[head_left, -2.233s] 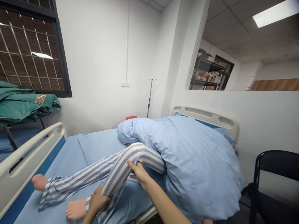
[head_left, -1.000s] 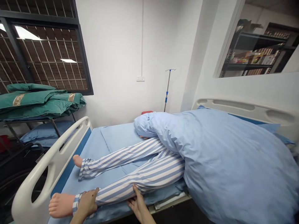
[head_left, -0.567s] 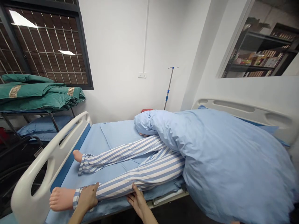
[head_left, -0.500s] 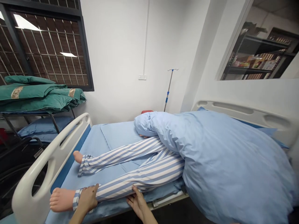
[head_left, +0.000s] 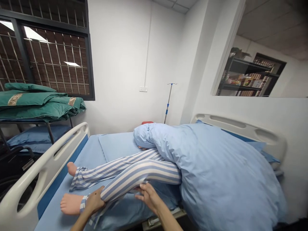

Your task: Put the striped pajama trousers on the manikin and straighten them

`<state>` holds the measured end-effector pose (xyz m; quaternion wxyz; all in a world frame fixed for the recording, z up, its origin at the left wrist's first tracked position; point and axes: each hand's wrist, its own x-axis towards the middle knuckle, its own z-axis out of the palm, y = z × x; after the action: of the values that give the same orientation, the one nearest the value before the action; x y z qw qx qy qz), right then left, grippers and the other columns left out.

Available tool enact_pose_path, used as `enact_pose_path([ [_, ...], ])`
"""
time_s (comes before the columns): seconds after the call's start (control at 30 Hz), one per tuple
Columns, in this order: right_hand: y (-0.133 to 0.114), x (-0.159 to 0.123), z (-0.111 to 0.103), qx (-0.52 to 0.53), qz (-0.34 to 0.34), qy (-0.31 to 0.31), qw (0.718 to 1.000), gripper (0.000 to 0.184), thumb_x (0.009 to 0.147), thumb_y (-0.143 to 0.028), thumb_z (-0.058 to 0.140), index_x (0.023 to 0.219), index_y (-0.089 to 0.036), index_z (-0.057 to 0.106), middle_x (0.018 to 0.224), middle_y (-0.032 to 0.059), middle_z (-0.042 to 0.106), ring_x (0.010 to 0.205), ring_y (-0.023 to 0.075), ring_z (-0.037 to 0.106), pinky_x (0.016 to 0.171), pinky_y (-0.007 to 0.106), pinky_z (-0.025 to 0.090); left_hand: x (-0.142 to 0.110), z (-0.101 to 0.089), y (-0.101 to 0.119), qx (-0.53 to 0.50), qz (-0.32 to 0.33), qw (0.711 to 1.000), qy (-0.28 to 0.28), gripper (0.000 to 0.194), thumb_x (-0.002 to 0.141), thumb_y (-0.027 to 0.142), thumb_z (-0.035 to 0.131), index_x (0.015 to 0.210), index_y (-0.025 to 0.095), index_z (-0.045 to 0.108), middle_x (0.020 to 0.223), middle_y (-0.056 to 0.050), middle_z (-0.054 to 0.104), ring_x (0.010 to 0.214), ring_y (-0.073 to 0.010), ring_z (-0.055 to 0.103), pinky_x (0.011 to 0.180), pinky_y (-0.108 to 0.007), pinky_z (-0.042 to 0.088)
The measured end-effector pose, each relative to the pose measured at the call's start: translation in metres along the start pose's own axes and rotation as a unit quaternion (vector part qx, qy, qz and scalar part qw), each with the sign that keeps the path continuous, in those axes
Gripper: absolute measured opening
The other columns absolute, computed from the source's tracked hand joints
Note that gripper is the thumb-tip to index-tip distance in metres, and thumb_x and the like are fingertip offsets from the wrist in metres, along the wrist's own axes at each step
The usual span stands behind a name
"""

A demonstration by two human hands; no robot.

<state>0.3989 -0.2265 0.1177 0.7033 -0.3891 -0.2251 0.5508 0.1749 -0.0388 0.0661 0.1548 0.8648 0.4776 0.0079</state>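
Currently, blue-white striped pyjama leg [head_left: 141, 175] is clasped near cuff by left hand [head_left: 94, 202], held from beneath by right hand [head_left: 149, 197]; long axis runs from bare foot [head_left: 73, 204], lower left, into pale-blue duvet [head_left: 223, 179].

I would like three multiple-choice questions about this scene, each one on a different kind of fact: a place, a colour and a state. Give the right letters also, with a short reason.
1. Where is the left hand?
A. On the striped trouser cuff
B. On the bed rail
C. On the duvet

2. What colour are the folded blankets?
A. Red
B. White
C. Green

3. What state is the near leg in?
A. Flat on the sheet
B. Bent, with the knee raised
C. Hanging off the bed

Answers:
1. A: the hand wraps the leg at the cuff.
2. C: the pile shows deep green.
3. B: the right hand is under the raised leg.
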Motion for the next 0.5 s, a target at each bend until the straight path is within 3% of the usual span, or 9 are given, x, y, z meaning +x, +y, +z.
enact_pose_path([
  [0.1,-0.062,-0.006,0.007,-0.089,-0.025,-0.011,0.996,0.033,0.063,-0.035,0.070,0.090,-0.019,0.059,0.098,0.0041,0.062,0.096,0.0194,0.055,0.081,0.034,0.043,0.013,0.010,0.047,-0.070,0.036,0.997,0.005,0.058,0.054,0.015,0.051,0.111,0.024,0.053,0.105,0.000,0.064,0.098,-0.0199,0.057,0.077,-0.023,0.041],
  [0.2,-0.099,-0.008,0.011,-0.152,-0.027,-0.014,0.988,0.035,0.064,-0.034,0.069,0.093,-0.018,0.059,0.099,0.0037,0.062,0.096,0.0191,0.055,0.079,0.031,0.043,0.027,0.024,0.079,-0.132,0.045,0.990,0.015,0.056,0.052,0.013,0.054,0.107,0.023,0.054,0.100,0.002,0.064,0.092,-0.0180,0.058,0.071,-0.021,0.041],
  [0.3,-0.108,-0.005,0.012,-0.184,-0.021,-0.017,0.983,0.035,0.065,-0.033,0.069,0.095,-0.018,0.059,0.101,0.0038,0.062,0.097,0.0200,0.055,0.079,0.031,0.043,0.038,0.034,0.087,-0.172,0.052,0.983,0.021,0.056,0.050,0.011,0.055,0.105,0.021,0.055,0.094,0.002,0.064,0.087,-0.0175,0.058,0.066,-0.021,0.040],
  [0.5,-0.099,-0.001,0.016,-0.181,-0.019,0.038,0.983,0.035,0.063,-0.034,0.071,0.092,-0.018,0.057,0.103,0.0037,0.060,0.101,0.0215,0.053,0.079,0.031,0.043,0.040,0.036,0.081,-0.180,0.063,0.982,0.016,0.058,0.051,0.012,0.055,0.108,0.021,0.054,0.089,0.003,0.063,0.084,-0.0169,0.056,0.066,-0.021,0.039],
])
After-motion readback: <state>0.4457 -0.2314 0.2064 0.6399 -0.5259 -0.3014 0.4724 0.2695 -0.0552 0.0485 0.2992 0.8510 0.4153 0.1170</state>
